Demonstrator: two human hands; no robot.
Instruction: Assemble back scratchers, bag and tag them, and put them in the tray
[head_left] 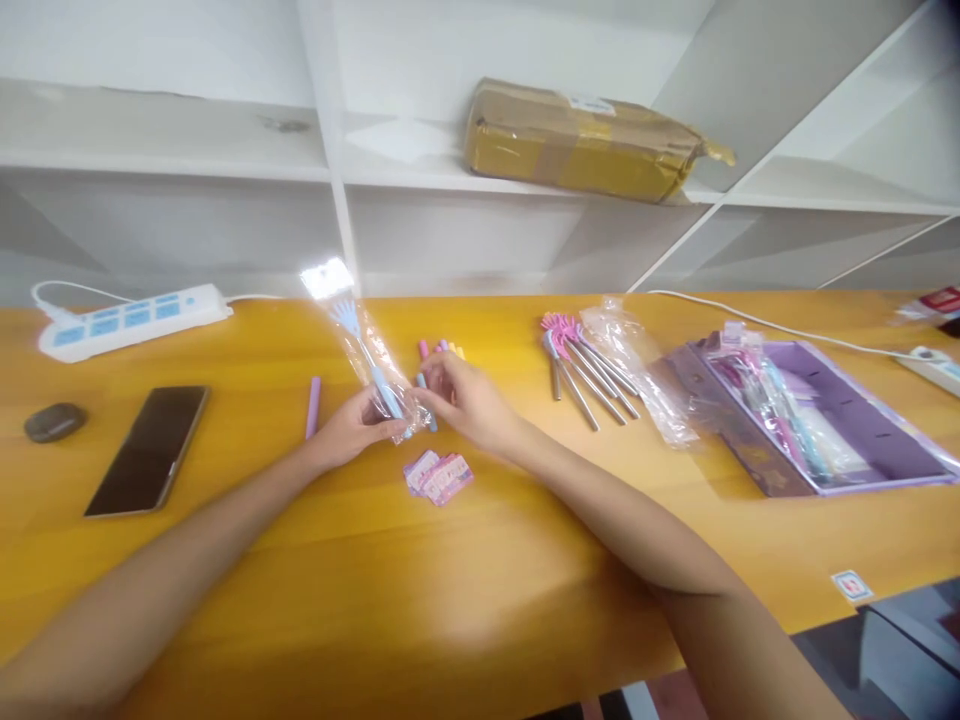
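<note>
Head view shows two bare hands meeting over a yellow-brown table [450,600]. The left hand [360,428] is closed round the lower end of a clear bag [375,340], and inside it stands a blue scratcher [366,350], tilted, its fanned claw end up by the shiny top of the bag. The right hand [469,400] is at the bag's lower end with its fingers bent in; whether they grip the plastic or the short blue tube [427,400] just there, I can't tell.

Pink, purple and yellow tubes [442,348] lie partly hidden behind that hand, and a purple tube [313,407] lies beyond the left wrist. Small pink cards [440,478] are fanned in a pile on the near side of the hands.

Over to the right, pink and blue scratchers with metal rods [589,370] lie bunched beside a crumpled wrapper [641,370]. Past them sits an open purple box [885,425] with bagged pieces [795,410] in it. A phone [148,450], a dark round object [55,422] and a power strip [139,322] lie to the left. A taped parcel [585,140] rests on the shelf [405,175] above.
</note>
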